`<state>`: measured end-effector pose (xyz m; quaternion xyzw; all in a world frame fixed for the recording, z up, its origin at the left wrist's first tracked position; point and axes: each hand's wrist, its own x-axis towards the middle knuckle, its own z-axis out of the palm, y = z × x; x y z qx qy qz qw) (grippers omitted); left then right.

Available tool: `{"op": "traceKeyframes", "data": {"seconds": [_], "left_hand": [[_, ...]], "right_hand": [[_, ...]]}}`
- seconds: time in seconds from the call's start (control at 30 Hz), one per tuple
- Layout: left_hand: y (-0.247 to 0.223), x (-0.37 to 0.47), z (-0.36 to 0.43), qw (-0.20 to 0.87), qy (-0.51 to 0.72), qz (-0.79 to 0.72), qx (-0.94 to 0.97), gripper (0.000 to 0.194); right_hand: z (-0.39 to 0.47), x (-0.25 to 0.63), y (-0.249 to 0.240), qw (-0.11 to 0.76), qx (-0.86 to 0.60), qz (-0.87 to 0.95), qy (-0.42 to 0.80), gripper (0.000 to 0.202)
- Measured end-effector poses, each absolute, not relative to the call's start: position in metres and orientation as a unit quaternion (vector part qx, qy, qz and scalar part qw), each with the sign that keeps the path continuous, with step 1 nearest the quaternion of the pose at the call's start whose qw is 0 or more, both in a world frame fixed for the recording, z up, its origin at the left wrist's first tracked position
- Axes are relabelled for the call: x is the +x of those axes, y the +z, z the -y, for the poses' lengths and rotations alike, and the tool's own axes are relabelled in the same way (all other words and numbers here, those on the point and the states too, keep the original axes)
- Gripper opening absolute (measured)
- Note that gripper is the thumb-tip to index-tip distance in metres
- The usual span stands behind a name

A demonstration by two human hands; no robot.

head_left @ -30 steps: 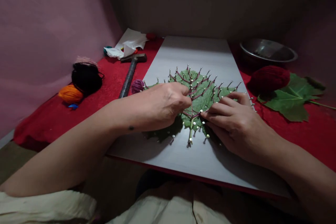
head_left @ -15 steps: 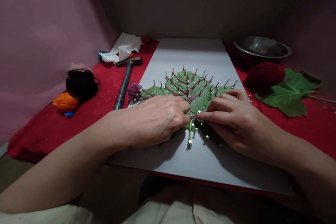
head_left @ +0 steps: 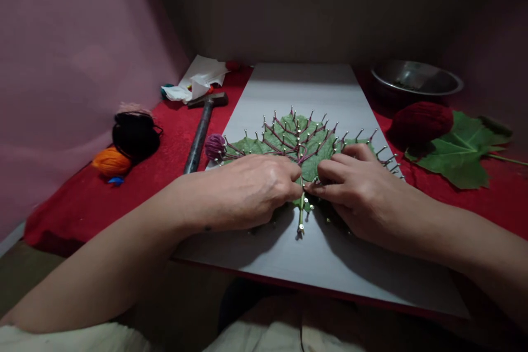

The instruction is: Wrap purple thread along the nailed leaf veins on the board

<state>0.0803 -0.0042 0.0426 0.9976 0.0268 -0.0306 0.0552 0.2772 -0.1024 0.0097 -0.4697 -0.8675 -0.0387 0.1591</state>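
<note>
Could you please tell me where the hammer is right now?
In the head view, the dark-handled metal hammer lies left of the white board, on the red cloth, its handle end near the purple yarn ball.

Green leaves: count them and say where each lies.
2. One leaf on the white board, partly behind the left hand and right hand; another leaf on the red cloth by the red yarn. More may be hidden.
</note>
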Motion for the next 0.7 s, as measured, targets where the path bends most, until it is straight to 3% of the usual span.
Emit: {"op": "traceKeyframes", "data": {"seconds": [0.2,0.37,0.53,0.7], "left_hand": [[0.048,0.080,0.014,0.006,-0.048,-0.016,0.999,0.014],[0.046,0.080,0.013,-0.006,-0.054,-0.019,0.998,0.014],[0.045,0.079,0.011,0.028,-0.051,-0.025,0.998,0.019],[0.047,0.079,0.008,0.061,-0.058,-0.035,0.996,0.019]], "right_hand": [[0.106,0.272,-0.003,0.271,-0.463,0.843,-0.027,0.024],[0.104,0.272,-0.012,0.290,-0.454,0.842,-0.031,0.027],[0.110,0.280,0.007,0.302,-0.438,0.846,-0.026,0.028],[0.116,0.292,0.027,0.386,-0.461,0.798,0.038,0.029]]}}
